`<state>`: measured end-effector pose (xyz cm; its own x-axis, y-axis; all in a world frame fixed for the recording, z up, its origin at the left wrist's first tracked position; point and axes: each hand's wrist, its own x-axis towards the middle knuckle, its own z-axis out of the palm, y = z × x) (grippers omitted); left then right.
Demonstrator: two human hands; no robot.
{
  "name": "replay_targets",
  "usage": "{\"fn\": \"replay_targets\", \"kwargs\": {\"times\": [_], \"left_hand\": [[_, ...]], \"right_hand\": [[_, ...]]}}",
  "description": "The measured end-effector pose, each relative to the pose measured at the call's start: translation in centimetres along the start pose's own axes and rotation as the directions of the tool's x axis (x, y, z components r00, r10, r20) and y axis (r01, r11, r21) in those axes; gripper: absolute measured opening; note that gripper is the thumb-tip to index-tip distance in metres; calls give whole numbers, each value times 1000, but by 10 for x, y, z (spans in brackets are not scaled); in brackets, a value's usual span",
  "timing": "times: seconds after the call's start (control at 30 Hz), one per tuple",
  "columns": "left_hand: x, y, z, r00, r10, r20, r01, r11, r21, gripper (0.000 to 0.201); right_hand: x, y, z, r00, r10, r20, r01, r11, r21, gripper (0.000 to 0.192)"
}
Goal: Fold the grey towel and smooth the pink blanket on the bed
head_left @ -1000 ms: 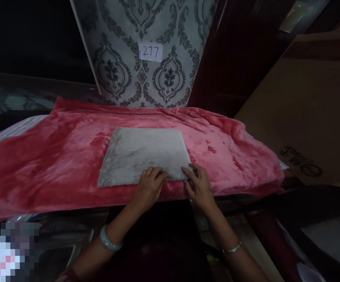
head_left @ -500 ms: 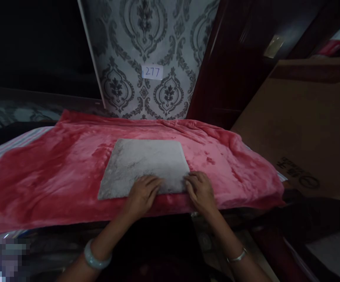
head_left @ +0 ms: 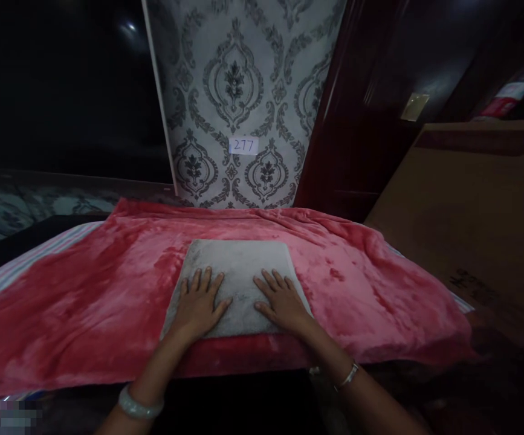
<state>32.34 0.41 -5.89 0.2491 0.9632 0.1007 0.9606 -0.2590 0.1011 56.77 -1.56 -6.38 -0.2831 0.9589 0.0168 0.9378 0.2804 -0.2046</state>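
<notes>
A grey plush cloth (head_left: 239, 260), roughly rectangular, lies flat on a red fleece blanket (head_left: 361, 284). My left hand (head_left: 198, 305) rests palm down on the cloth's left half, its fingers spread and pointing away from me. On the right half lies my right hand (head_left: 282, 299), also flat with the fingers apart. Neither hand grips anything. The palms cover parts of the cloth's lower left and right sides. A pale bangle (head_left: 139, 403) circles my left wrist, and a thin silver bracelet (head_left: 347, 377) is on my right.
Beyond the blanket stands a patterned wall (head_left: 234, 78) with a paper label (head_left: 243, 145) reading 277. A large cardboard box (head_left: 483, 211) is at the right, a bottle (head_left: 511, 93) behind it. Striped fabric (head_left: 39, 254) shows under the blanket's left side. A dark screen (head_left: 57, 90) fills the upper left.
Both hands have moved from the cloth's near and right edges onto its surface. Their bent fingers have opened out flat, farther apart. The camera view has tilted up slightly.
</notes>
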Motion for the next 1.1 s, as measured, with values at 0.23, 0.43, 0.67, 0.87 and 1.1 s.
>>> {"fn": "replay_targets", "kwargs": {"times": [0.23,0.43,0.67,0.87,1.1], "left_hand": [[47,-5,-41,996,82,33,-80,995,-52,55],[96,-19,-18,998,62,21,-62,998,1,63],[92,-30,5,990,-11,-142,8,1000,-22,67],[97,-31,-2,993,-75,-87,70,996,-61,68],[58,-42,-16,994,75,77,-64,989,-136,59]], "right_hand": [[63,-11,-40,989,61,-132,-60,998,6,53],[110,-15,-16,993,17,-114,-20,1000,-24,60],[114,26,2,970,201,-134,-208,977,-41,63],[113,35,0,945,297,-135,-305,952,-37,65],[107,32,-3,946,308,-100,-315,946,-75,65]]}}
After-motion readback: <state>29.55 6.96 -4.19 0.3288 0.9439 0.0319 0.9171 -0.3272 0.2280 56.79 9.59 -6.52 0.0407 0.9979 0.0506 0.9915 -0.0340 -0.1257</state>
